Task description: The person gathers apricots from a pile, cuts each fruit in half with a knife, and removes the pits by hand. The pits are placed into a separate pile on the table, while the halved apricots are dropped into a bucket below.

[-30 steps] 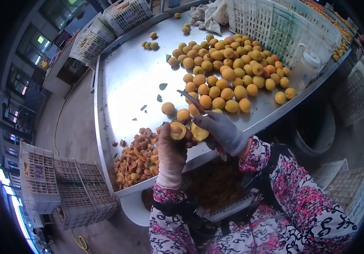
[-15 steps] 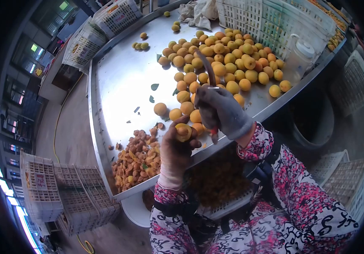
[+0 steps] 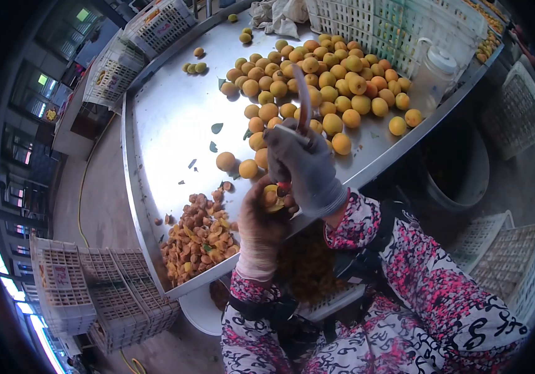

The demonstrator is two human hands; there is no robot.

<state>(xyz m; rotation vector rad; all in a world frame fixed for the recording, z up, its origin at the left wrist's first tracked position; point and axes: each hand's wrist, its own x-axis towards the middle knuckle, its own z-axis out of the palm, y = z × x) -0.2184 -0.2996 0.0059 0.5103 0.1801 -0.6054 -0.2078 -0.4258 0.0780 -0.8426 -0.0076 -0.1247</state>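
Note:
My left hand [image 3: 259,219], in a dirty pale glove or wrap with dark fingertips, is closed around a cut-open apricot [image 3: 271,197], its brown pit showing. Right against it is my right hand [image 3: 305,169] in a grey glove, wrapped round a knife. The knife's curved blade [image 3: 303,96] points up and away from me, and a bit of red shows below the fist, by the fruit. Whole apricots [image 3: 336,87] are heaped on the metal table [image 3: 161,143] beyond my hands. Left of my left hand lies a pile of brown pits and fruit scraps [image 3: 199,234].
White plastic crates [image 3: 398,31] line the table's back; more crates [image 3: 62,280] are stacked at left. A clear jar [image 3: 434,75] stands at the right edge. Below are a white bucket [image 3: 202,310] and a dark tub [image 3: 460,168]. Leaves [image 3: 216,128] lie on the metal.
My right hand has moved left and down, from beside the apricot to touching my left hand. The knife moves with it. The whole view has shifted slightly.

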